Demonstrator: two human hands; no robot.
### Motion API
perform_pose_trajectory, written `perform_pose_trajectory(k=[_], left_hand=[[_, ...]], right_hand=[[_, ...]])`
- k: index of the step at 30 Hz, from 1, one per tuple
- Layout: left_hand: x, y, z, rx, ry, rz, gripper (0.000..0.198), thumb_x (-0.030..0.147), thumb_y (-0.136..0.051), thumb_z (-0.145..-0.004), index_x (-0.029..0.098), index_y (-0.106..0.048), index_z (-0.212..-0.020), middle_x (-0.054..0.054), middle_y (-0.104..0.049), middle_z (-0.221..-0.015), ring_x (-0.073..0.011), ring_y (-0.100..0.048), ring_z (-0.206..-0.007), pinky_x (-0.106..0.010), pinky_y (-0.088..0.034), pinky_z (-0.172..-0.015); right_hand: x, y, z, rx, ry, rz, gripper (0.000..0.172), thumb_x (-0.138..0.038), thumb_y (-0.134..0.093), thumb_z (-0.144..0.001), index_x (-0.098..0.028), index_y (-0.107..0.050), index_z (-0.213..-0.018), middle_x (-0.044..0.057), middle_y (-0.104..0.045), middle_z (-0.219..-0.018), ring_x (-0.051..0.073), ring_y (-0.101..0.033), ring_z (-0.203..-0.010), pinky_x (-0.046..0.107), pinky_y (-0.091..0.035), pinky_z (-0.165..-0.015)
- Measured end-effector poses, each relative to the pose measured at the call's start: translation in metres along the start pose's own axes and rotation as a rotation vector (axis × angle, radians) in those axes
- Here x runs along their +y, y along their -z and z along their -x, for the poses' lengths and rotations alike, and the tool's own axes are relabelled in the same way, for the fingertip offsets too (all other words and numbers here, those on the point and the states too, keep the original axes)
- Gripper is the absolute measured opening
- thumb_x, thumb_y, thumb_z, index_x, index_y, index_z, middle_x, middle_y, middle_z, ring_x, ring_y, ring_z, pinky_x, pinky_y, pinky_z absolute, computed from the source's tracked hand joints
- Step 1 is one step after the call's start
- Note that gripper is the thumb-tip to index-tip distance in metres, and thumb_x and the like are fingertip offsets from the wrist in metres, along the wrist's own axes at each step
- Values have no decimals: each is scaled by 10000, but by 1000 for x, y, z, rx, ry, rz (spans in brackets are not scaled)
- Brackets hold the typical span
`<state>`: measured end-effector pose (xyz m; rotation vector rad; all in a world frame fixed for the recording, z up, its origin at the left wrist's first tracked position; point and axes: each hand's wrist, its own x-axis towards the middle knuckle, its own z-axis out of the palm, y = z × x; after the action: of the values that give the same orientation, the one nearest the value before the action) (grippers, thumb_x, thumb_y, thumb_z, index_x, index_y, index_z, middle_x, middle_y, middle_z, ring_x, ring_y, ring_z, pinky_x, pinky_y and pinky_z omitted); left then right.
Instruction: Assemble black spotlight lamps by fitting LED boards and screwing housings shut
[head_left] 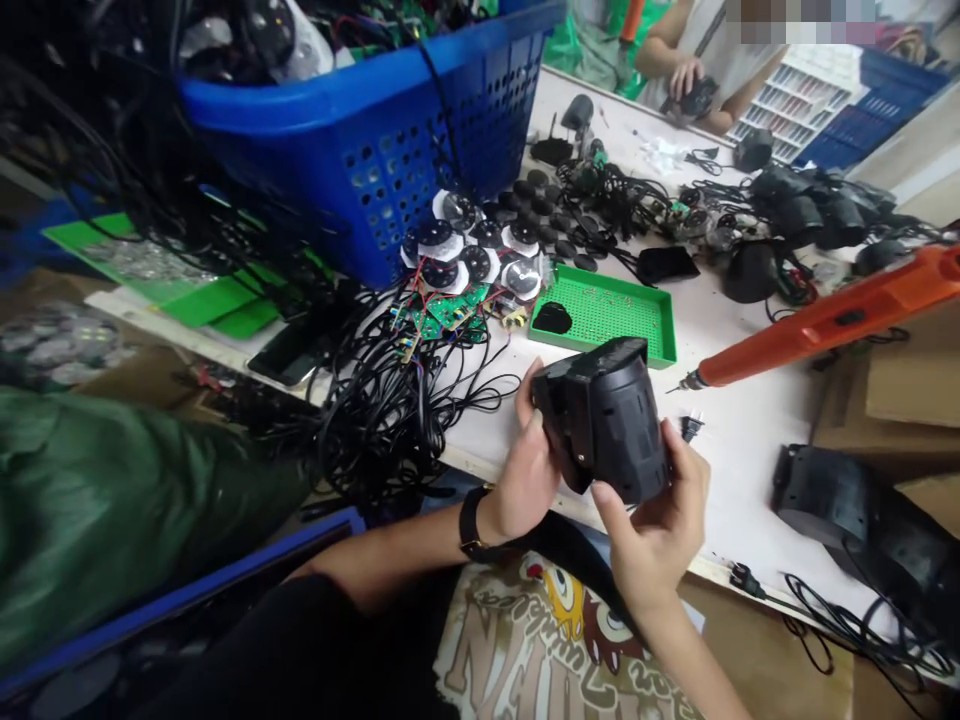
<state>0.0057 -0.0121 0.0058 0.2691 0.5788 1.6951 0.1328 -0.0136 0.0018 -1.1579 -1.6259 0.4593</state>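
Observation:
Between both hands I hold a black plastic housing [619, 425], rounded on its right side, raised over the table's front edge. My left hand [529, 470] is closed around its left end, a dark watch band on the wrist. Gripping its lower right side is my right hand [667, 510], thumb at the bottom edge. Just behind the housing lies a green tray [611, 310] with small metal bits and a black piece in it. An orange electric screwdriver [817, 320] points in from the right, its tip near a black plug [691, 425].
A blue basket [360, 150] of parts stands at the back left. Green circuit boards [442, 315] with round lamp parts and tangled black cables [397, 420] lie in front of it. More black housings [832, 500] sit at right. Across the table, a person's hand [686, 80] holds a dark part.

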Motion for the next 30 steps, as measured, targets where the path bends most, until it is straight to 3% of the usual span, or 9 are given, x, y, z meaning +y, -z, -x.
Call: perform_pose_trajectory(k=[7, 15, 19, 23, 27, 30], left_hand=[[-2, 2, 1, -57, 25, -34, 879, 572, -691, -881, 363, -255, -1616, -20, -454, -1626, -312, -355, -1545, -488, -301, -1275], [-8, 12, 1, -130, -27, -85, 823, 546, -666, -928, 386, -249, -1619, 1, -307, -1711, -274, -243, -1593, -444, -186, -1314], [-5, 7, -2, -66, -6, 18, 769, 512, -682, -924, 368, -320, -1587, -10, -429, -1647, -274, -304, -1569, -456, -215, -1301], [2, 4, -10, 46, 79, 117, 620, 492, -643, -937, 306, -471, -1503, -44, -565, -1534, -308, -411, -1509, -504, -313, -1251], [7, 3, -17, 72, 157, 127, 528, 552, -594, -940, 230, -623, -1357, -91, -645, -1435, -358, -505, -1430, -545, -407, -1181], [8, 3, -18, 85, 183, 112, 552, 573, -589, -932, 222, -629, -1357, -99, -681, -1380, -365, -547, -1389, -555, -435, -1153]], right_hand=[[6, 0, 6, -37, -75, -49, 742, -374, -824, -797, -282, -533, -1473, 112, -574, -1308, 311, -559, -1258, 545, -443, -1097], [12, 1, 9, -83, -200, -155, 702, -359, -821, -775, -282, -576, -1429, 112, -582, -1360, 316, -559, -1290, 575, -426, -1130], [12, 0, 9, 35, -336, -378, 604, -363, -769, -796, -271, -619, -1373, 93, -613, -1357, 321, -571, -1303, 634, -363, -1180], [4, 0, -2, 167, -381, -626, 492, -404, -658, -858, -237, -650, -1321, 89, -643, -1326, 316, -633, -1248, 683, -387, -1173], [1, 3, -11, 96, -333, -614, 502, -439, -613, -907, -257, -630, -1375, 98, -616, -1417, 322, -617, -1310, 688, -415, -1167], [3, 4, -7, 32, -332, -597, 507, -454, -617, -910, -229, -634, -1364, 124, -655, -1366, 332, -630, -1300, 658, -449, -1154]])
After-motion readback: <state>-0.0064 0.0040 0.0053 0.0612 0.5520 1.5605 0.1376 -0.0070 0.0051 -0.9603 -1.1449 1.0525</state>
